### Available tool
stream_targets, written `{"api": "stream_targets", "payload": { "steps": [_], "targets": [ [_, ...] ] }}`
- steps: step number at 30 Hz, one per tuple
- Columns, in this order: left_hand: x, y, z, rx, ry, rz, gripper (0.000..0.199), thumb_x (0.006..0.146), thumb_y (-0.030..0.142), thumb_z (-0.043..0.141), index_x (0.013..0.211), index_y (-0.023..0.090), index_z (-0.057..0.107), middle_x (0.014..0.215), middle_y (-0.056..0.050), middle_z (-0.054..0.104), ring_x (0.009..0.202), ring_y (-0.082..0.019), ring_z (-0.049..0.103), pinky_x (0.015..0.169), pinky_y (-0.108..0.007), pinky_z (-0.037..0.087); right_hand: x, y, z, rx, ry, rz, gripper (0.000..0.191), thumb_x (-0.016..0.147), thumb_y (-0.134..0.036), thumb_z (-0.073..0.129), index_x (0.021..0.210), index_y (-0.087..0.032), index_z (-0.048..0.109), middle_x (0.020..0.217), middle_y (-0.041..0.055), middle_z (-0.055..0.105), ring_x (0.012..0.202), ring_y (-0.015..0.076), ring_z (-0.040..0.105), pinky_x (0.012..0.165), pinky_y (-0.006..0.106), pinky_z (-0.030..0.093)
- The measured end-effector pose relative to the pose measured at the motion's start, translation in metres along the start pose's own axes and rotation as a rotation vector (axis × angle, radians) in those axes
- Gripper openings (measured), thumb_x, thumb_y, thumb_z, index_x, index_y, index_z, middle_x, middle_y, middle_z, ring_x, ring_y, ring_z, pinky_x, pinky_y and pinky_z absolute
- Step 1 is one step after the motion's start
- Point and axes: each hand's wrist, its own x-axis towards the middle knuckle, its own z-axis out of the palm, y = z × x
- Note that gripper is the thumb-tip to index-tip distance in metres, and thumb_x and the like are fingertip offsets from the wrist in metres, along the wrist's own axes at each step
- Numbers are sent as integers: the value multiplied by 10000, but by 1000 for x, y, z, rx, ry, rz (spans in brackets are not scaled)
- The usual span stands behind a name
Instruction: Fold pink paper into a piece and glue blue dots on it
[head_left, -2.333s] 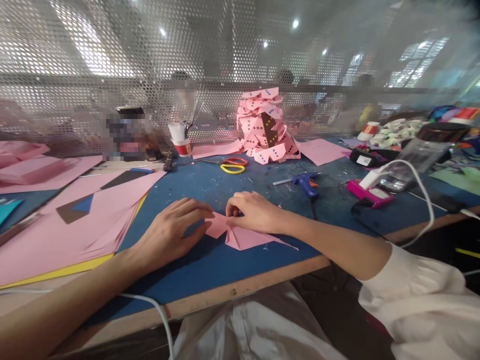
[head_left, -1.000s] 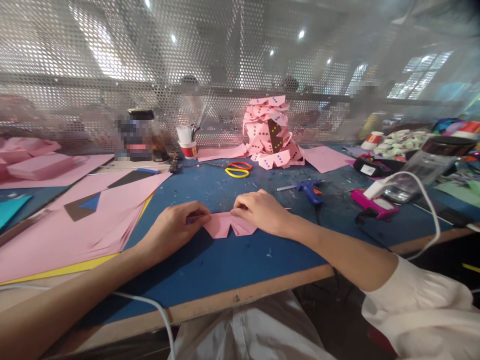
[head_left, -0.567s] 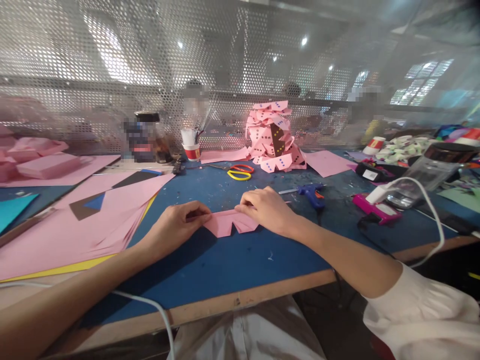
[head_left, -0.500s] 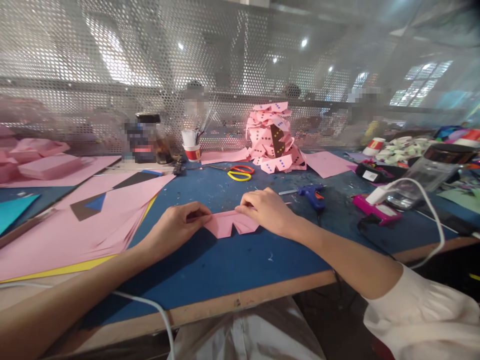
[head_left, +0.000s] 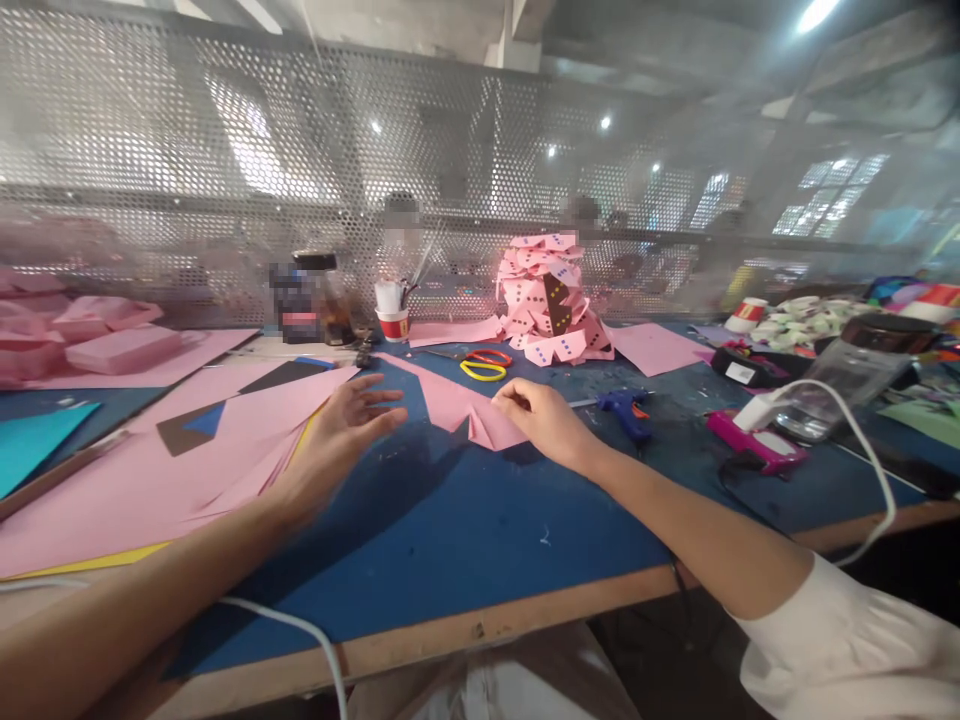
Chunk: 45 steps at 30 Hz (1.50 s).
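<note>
A folded strip of pink paper [head_left: 448, 402], with a notch in its lower edge, is pinched at its right part by my right hand [head_left: 544, 425]. Its long narrow end points up and to the left. My left hand [head_left: 352, 425] is off the paper, fingers spread, just left of it and near the edge of the pink sheets [head_left: 225, 470]. Beyond the strip lie scissors [head_left: 486, 365] with red and yellow handles. A blue glue gun [head_left: 626, 408] rests to the right of my right hand.
At the back stands a stack of folded pink paper pieces [head_left: 544, 300] with dots. A paper cup [head_left: 393, 320] holds tools. Pink boxes [head_left: 124, 348] are at far left. A magenta power block [head_left: 757, 440], white cable [head_left: 874, 455] and clear jar [head_left: 847, 370] occupy the right.
My left hand has let go of the pink strip, opened and moved left. The strip's left end has swung up and away, while my right hand still holds it. The view has tilted up slightly.
</note>
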Motion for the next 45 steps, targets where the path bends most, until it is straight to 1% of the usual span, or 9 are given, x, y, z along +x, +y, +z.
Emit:
{"api": "stream_targets", "payload": {
  "steps": [3, 6, 11, 15, 20, 29, 35, 40, 45],
  "targets": [
    [-7, 6, 5, -91, -123, -116, 593, 769, 381, 774, 1296, 205, 566, 1245, -108, 663, 1109, -275, 644, 961, -393, 498, 0, 0, 4, 139, -53, -16, 199, 920, -334, 547, 901, -166, 652, 863, 27, 692, 790, 154, 618, 729, 265, 449],
    [-14, 12, 11, -140, -230, -143, 394, 800, 361, 750, 1143, 184, 669, 1132, -89, 702, 1026, -249, 664, 920, -359, 520, -4, -4, 10, 191, -116, -15, 195, 911, -329, 568, 904, -160, 666, 874, 28, 696, 807, 152, 620, 754, 269, 456],
    [-19, 15, 14, -178, -287, -167, 218, 797, 322, 752, 971, 194, 729, 939, -48, 729, 812, -189, 667, 746, -276, 538, -10, -11, 16, 211, -201, -20, 199, 908, -339, 587, 885, -162, 675, 841, 14, 687, 775, 141, 603, 714, 260, 443],
    [-19, 14, 12, -218, -269, -215, 151, 793, 327, 756, 851, 191, 725, 815, -22, 714, 734, -164, 646, 711, -251, 530, -12, -12, 18, 254, -238, -28, 194, 905, -346, 600, 891, -167, 674, 843, 9, 682, 777, 138, 599, 719, 258, 444],
    [-18, 15, 12, -217, -208, -245, 193, 774, 331, 778, 739, 159, 697, 743, -15, 674, 675, -129, 601, 642, -205, 502, -15, -15, 17, 290, -285, -20, 186, 897, -333, 616, 901, -157, 677, 861, 15, 683, 801, 140, 607, 737, 258, 453],
    [-18, 18, 12, -242, -170, -263, 170, 723, 269, 792, 703, 152, 671, 687, -6, 647, 632, -122, 579, 601, -198, 475, -16, -20, 16, 333, -312, -11, 207, 893, -353, 636, 954, -160, 678, 880, 13, 675, 809, 136, 604, 739, 256, 449],
    [-14, 14, 9, -220, -88, -257, 175, 723, 298, 800, 730, 175, 675, 681, 18, 648, 594, -119, 578, 559, -207, 451, -16, -15, 16, 308, -308, -3, 206, 883, -345, 649, 997, -175, 669, 783, -17, 624, 720, 119, 567, 674, 248, 415],
    [-13, 11, 6, -231, -96, -275, 178, 729, 317, 787, 747, 175, 681, 718, -5, 678, 622, -145, 606, 591, -234, 472, -15, -14, 16, 305, -306, -8, 196, 879, -343, 652, 984, -178, 665, 751, -24, 604, 688, 118, 541, 646, 250, 398],
    [-11, 7, 5, -238, -125, -302, 187, 754, 340, 769, 743, 178, 676, 691, 0, 665, 613, -145, 610, 574, -232, 474, -16, -17, 14, 323, -315, -16, 218, 892, -355, 640, 1044, -199, 642, 727, -43, 567, 658, 109, 509, 637, 248, 385]
  ]
}}
